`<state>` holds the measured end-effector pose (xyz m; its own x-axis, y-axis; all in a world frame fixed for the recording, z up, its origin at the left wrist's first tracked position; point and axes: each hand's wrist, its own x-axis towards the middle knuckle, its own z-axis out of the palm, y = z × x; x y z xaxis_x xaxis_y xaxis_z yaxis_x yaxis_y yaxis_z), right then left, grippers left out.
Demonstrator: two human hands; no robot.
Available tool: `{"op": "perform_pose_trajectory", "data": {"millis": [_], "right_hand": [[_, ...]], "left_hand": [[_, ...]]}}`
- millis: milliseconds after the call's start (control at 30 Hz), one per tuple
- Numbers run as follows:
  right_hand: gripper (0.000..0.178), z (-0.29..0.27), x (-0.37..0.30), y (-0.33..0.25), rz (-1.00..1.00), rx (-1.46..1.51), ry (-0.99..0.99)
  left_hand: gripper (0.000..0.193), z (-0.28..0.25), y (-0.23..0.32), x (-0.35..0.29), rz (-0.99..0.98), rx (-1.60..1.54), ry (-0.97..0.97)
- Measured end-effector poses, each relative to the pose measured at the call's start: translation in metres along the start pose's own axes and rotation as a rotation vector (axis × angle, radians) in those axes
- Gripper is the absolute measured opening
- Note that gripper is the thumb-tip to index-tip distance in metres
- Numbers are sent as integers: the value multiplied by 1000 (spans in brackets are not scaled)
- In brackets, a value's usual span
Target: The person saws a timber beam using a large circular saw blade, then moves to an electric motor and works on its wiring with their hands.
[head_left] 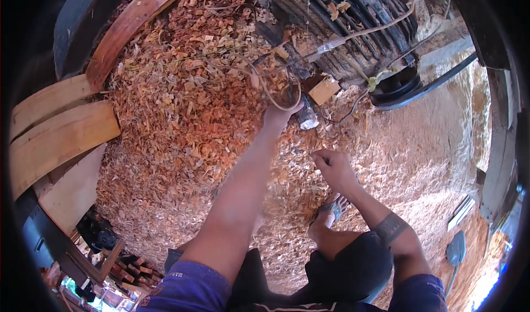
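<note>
My left hand (280, 117) reaches forward to a tan cable loop (269, 94), beside a dark bar with a silvery end (308, 119). Its fingers look curled, but the loop and the bar partly hide them, so what they grip is unclear. Nearer to me and to the right, my right hand (334, 169) hovers over the shavings, closed, thumb and forefinger pinched together. Anything in that pinch is too small to make out. Just beyond the bar lies a wooden block (324, 90), against a dirty ribbed motor (353, 36).
Wood shavings (182, 124) cover the ground. Curved timber pieces (61, 138) lean at the left. A pulley with a black belt (408, 91) sits at the motor's near end. My sandalled foot (331, 208) stands below my right hand. A grey-green tool (456, 248) lies at right.
</note>
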<state>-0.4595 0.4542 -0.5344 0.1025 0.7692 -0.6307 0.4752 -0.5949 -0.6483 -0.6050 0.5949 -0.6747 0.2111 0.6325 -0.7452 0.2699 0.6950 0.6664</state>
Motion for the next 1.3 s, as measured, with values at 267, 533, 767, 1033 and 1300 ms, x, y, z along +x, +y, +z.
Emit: {"op": "perform_pose_trajectory", "data": {"millis": [267,533,767,1033,1300], "right_hand": [[30,0,14,-17,-146,-90,-343],[28,-7,-12,26,-193,-183,-261],[31,-9,-19,31,-79,39,22],[32,18,-7,20,9,19,41],[24,31,28,18,-270,-154,302]], "left_hand": [[47,-5,-48,29,35,-107,68],[24,4,-22,-15,23,-231,-4],[31,-7,-28,25,-137,-230,-128],[37,-11,-26,22,23,-170,-288],[74,-11,-16,16,-239,-137,-110]]}}
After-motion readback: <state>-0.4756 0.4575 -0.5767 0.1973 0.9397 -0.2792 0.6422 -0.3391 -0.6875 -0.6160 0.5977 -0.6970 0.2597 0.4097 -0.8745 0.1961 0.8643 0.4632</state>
